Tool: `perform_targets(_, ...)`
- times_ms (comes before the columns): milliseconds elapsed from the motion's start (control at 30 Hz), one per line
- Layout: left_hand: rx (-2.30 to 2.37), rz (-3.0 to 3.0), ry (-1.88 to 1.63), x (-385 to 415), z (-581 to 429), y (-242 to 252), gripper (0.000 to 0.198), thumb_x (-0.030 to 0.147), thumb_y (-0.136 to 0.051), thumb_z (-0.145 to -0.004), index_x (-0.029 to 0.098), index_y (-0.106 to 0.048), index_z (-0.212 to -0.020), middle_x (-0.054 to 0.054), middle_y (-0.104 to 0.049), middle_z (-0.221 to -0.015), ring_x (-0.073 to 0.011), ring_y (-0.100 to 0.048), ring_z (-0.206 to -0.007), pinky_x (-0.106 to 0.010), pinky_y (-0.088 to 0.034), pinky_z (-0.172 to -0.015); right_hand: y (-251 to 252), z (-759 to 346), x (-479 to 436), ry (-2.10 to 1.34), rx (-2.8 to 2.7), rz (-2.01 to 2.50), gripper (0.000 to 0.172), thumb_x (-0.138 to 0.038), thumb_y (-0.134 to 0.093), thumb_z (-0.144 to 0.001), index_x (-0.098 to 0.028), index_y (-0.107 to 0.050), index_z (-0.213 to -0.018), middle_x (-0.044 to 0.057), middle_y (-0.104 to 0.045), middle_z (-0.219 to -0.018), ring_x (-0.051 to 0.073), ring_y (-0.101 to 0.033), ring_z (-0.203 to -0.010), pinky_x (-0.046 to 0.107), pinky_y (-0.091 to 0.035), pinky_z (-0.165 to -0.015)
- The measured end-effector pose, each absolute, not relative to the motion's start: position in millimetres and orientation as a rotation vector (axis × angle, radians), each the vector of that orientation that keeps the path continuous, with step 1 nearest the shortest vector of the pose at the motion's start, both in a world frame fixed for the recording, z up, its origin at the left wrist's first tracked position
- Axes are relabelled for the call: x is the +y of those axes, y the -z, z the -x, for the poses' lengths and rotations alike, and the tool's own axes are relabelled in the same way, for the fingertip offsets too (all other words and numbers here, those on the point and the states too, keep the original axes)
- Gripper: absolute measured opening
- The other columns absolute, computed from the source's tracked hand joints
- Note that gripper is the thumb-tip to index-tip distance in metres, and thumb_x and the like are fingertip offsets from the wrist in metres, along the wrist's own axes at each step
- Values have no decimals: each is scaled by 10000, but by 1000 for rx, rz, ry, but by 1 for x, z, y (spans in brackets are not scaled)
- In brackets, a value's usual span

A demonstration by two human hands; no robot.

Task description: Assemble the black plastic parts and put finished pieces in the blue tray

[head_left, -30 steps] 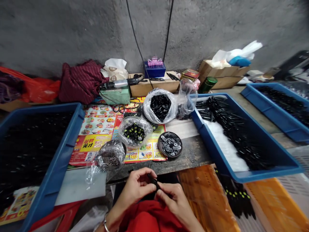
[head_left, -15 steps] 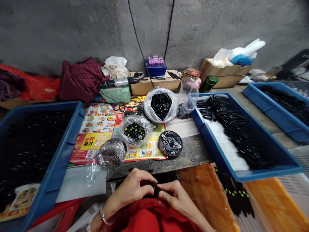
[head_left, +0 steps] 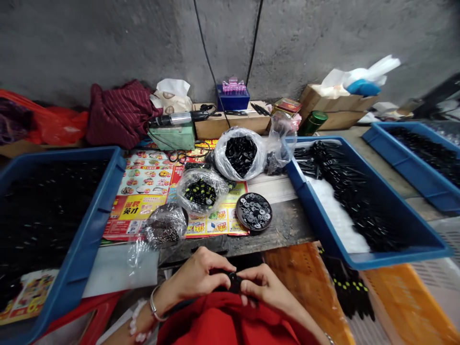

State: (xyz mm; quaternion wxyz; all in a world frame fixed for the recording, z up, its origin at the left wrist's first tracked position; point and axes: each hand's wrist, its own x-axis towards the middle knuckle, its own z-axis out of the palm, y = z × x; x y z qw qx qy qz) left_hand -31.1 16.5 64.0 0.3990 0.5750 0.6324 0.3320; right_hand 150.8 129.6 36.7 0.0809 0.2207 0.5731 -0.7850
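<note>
My left hand [head_left: 197, 275] and my right hand [head_left: 265, 290] meet low in the view, just in front of the table's near edge and above my red clothing. Both are closed, pinching one small black part [head_left: 233, 281] between their fingertips. Nearest on the table are a round dark dish of small metal washers [head_left: 253, 212], a clear bag of small metal pieces [head_left: 166, 230], a bag of black parts with yellow dots [head_left: 201, 191] and a larger bag of black parts [head_left: 240, 154].
Blue trays of black parts sit at left [head_left: 89, 230], right [head_left: 323, 230] and far right [head_left: 381, 143]. Orange crates [head_left: 302, 282] stand below the right tray. Colourful flyers [head_left: 143, 191] cover the table. Cardboard boxes [head_left: 230, 125], a green device and cloths line the grey wall.
Both hands have shifted slightly lower and pressed closer together on the small black part. The view has tilted a little; the things on the table have not moved.
</note>
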Motion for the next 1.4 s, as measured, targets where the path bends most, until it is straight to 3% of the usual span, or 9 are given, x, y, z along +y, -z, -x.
perform_targets(367,1663,-1475,-816,16,22,-69,259,103,-694,-740,186,-766,-974,-57,-787,-929,-204,-733,-802,-230,-496,-748,-34,-144,132,2401,1661,-638,493,-571,-669,-758,-83,-736,-773,36,-624,-600,98,-490,-479,228,-415,-518)
perform_targets(567,1647,-1485,-809,14,16,-66,285,81,-668,-749,174,-759,-1003,-67,-788,-911,-216,-732,-804,-234,-488,-719,-29,-140,127,2398,1658,-755,438,-529,-683,-713,-113,-689,-576,-17,-518,-449,78,-396,-400,210,-324,-434)
perform_targets(800,1649,-1474,-798,12,12,-64,230,60,-668,-746,139,-770,-936,-79,-788,-889,-226,-731,-805,-241,-488,-734,-23,-141,114,2481,1512,-946,317,-355,-593,-668,-137,-617,-439,-9,-520,-396,68,-352,-344,203,-243,-391)
perform_targets(1000,1625,-1460,-800,14,15,-65,252,51,-663,-736,143,-769,-945,-77,-787,-888,-209,-728,-790,-225,-477,-714,-26,-141,117,2490,1516,-901,330,-377,-622,-690,-129,-625,-472,-9,-524,-412,64,-363,-351,198,-252,-398)
perform_targets(1233,1734,-1290,-870,16,21,-66,185,110,-661,-746,182,-775,-874,-35,-781,-849,-186,-700,-782,-226,-463,-742,-32,-142,130,2341,1835,-656,422,-496,-590,-842,-104,-699,-732,25,-624,-593,93,-484,-480,195,-349,-481)
perform_targets(1400,1783,-1017,-987,19,18,-65,171,112,-647,-707,166,-734,-844,-12,-720,-773,-157,-621,-688,-210,-448,-623,-30,-140,126,2322,2072,-787,402,-459,-545,-885,-108,-691,-754,31,-629,-623,117,-526,-528,201,-394,-510)
